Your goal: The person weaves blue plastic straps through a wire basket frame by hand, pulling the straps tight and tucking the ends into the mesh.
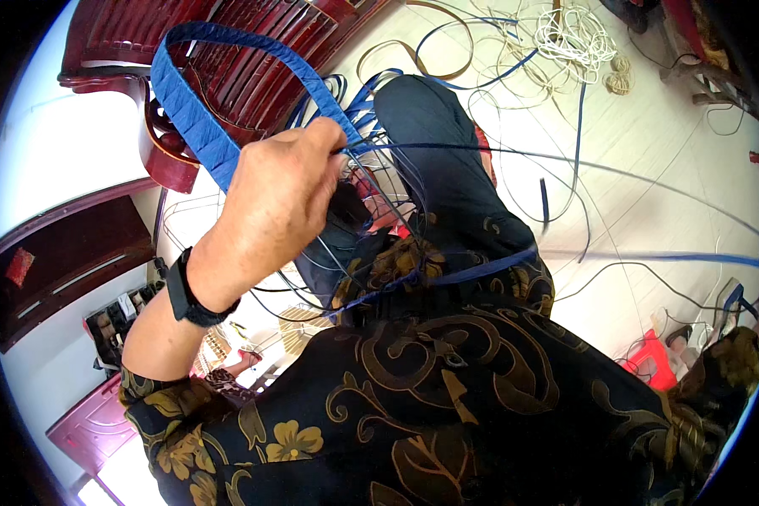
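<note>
My left hand (274,190), with a black band on its wrist, is closed in a pinch on a blue wrapped strap (196,118). The strap stands up in a wide loop, its surface folded in slanting overlaps. From the fingers a dark strand (514,152) runs right, pulled fairly straight. Lower down, a blurred blue strip (649,256) stretches across my lap to the right edge. Thin dark rods or cords (379,198) spread below the hand over my lap. My right sleeve (729,367) reaches to the right edge; the right hand lies beyond the picture.
A dark red wooden bench (253,76) stands at the far left. Coils of blue strip (367,105) lie beside my knee. A tangle of cream cord (575,40) rests on the tiled floor at the far right. A red plastic stool (652,363) is near my right side.
</note>
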`<state>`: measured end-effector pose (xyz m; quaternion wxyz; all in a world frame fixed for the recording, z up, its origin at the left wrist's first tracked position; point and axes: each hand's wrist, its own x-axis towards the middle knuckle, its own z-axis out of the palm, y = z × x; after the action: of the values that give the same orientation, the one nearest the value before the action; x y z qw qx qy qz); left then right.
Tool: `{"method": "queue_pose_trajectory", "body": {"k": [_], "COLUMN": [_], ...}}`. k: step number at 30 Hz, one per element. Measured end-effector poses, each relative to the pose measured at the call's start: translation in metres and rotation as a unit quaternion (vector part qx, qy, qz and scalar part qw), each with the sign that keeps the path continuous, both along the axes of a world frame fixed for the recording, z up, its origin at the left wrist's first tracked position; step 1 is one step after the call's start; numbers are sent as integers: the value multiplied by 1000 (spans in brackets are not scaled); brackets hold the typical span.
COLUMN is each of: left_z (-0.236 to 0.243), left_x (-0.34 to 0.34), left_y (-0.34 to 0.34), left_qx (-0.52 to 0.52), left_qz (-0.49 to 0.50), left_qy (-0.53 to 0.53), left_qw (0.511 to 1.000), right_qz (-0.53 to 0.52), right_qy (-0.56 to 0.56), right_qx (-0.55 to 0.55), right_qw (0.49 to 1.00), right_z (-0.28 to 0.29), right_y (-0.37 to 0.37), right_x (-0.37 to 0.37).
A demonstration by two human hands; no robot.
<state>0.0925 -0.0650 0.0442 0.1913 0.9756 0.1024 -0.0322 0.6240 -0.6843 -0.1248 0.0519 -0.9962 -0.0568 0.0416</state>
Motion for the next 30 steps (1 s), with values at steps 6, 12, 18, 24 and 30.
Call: {"method": "queue_pose_trajectory", "body": {"k": [6,12,18,24,30], "left_z": [-2,-5,-6,1,10], "left_x": [-1,-4,-11,-38,-105], "left_y": [6,5,6,-9,-21], "left_qx": [-43,32,-12,33,84], "left_qz": [5,2,14,-15,-36], "left_qy": [-9,-6,6,-59,-154], "left_qw": [999,999,1000,998,984], "right_qz": [-11,1,100,397,648], "right_qy": [-2,-3,3,76,34], "right_qx": [-19,-27,11,256,448], "right_qw": [1000,1000,995,878,614], "right_z": [20,41,74,64,57], "right_y": [-33,-44,19,262,466], "right_x": [-11,-19,-45,-177,-349]}}
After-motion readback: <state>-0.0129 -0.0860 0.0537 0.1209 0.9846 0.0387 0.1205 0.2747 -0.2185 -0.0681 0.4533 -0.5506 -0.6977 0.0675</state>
